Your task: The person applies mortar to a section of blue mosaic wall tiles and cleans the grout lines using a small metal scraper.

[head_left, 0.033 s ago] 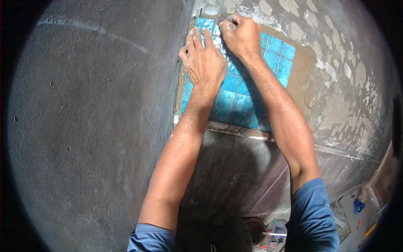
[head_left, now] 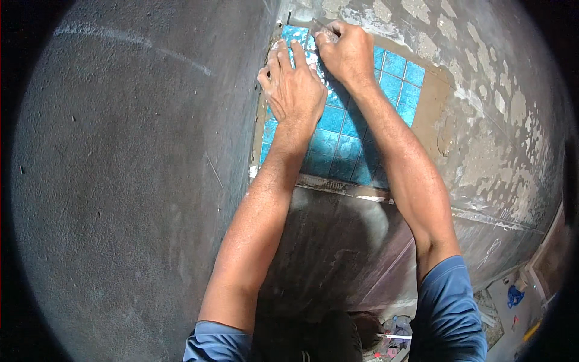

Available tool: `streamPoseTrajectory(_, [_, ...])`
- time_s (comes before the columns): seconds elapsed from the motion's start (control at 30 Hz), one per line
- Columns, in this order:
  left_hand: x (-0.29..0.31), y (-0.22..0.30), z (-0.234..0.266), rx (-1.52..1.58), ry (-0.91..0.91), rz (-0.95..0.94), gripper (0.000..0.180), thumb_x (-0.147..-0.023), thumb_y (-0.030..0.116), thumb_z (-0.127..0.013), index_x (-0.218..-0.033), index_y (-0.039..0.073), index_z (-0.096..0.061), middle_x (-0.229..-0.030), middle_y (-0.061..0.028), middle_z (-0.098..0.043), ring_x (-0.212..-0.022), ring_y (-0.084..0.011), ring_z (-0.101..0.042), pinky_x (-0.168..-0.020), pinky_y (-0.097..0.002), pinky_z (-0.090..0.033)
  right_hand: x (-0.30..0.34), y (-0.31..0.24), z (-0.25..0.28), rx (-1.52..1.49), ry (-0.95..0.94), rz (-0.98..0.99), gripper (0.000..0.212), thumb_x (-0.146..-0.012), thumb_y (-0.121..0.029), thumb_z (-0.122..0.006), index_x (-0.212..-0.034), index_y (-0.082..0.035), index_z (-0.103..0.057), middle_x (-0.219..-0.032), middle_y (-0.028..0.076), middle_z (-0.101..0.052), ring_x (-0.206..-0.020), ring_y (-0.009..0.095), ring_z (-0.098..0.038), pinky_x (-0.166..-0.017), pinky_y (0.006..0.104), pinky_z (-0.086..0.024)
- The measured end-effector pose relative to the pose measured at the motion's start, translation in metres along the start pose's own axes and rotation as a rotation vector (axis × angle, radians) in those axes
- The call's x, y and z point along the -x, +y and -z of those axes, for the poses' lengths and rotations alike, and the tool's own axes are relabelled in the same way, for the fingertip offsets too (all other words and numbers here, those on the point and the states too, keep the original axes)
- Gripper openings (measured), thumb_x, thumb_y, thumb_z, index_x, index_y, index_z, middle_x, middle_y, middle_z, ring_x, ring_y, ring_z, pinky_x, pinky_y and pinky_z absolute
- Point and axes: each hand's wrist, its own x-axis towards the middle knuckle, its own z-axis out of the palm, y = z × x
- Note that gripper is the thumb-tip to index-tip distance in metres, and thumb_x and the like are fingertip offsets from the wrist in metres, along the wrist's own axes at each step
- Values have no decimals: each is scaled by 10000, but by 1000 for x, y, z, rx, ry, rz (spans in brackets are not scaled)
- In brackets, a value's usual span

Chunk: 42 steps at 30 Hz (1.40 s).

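Note:
Blue mosaic tiles (head_left: 325,142) with thin joints cover a patch of the grey wall. My left hand (head_left: 294,87) lies on their upper left part, open, its fingers spread and pressed on the glossy faces. Just to its right, my right hand (head_left: 350,54) is closed in a pinch at the top edge of the tiles. Between its thumb and fingers is a thin grey piece (head_left: 319,28), mostly hidden, so its kind is unclear. My right arm casts a shadow across the tiles.
Brown mortar (head_left: 433,111) borders the tiles on the right. A narrow ledge strip (head_left: 335,186) runs below them. At left, a dark rough wall (head_left: 132,181) meets the tiled wall in a corner. Debris (head_left: 395,338) and a blue item (head_left: 514,295) lie on the ground at lower right.

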Motion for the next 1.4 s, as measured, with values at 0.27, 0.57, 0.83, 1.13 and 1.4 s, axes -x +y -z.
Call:
streamPoseTrajectory(0.27, [-1, -2, 0, -17, 2, -6, 582, -1008, 290, -638, -1521, 31, -545, -1599, -195, -506, -1466, -353, -458, -1128, -559, -339, 0, -1, -10, 2, 89, 63, 167, -852, -133, -706, -773, 9, -743, -688, 258, -688, -666, 437, -723, -659, 507, -582])
streamPoseTrajectory(0.57, [1, -1, 1, -8, 2, -4, 583, -1009, 292, -630, -1529, 46, -537, -1608, -189, -490, -1481, -356, -434, -1154, -576, -322, 0, 2, 23, -1, 109, 29, 211, -871, -200, -761, -953, -8, -792, -846, 253, -740, -813, 436, -744, -760, 492, -583])
streamPoseTrajectory(0.83, [16, 8, 7, 14, -14, -42, 508, -1014, 262, -614, -1511, 163, -576, -1599, -128, -489, -1518, -334, -382, -1187, -665, -257, 17, 24, 73, 66, -62, 54, 220, -899, -196, -766, -1011, -10, -799, -894, 222, -769, -839, 386, -765, -787, 468, -587])
streamPoseTrajectory(1.13, [22, 4, 5, 54, -19, -14, 516, -1009, 261, -619, -1504, 123, -569, -1597, -127, -502, -1528, -328, -387, -1205, -654, -242, 20, 29, 57, 35, -214, 161, 232, -907, -188, -776, -1078, -32, -791, -1024, 203, -771, -943, 395, -751, -857, 475, -584])
streamPoseTrajectory(1.4, [26, 2, 6, 77, -36, 16, 562, -993, 263, -646, -1524, 103, -552, -1597, -123, -509, -1537, -321, -383, -1221, -632, -232, 14, 26, 32, 73, -219, 281, 197, -917, -188, -766, -1065, -64, -805, -976, 192, -754, -941, 410, -733, -858, 506, -576])
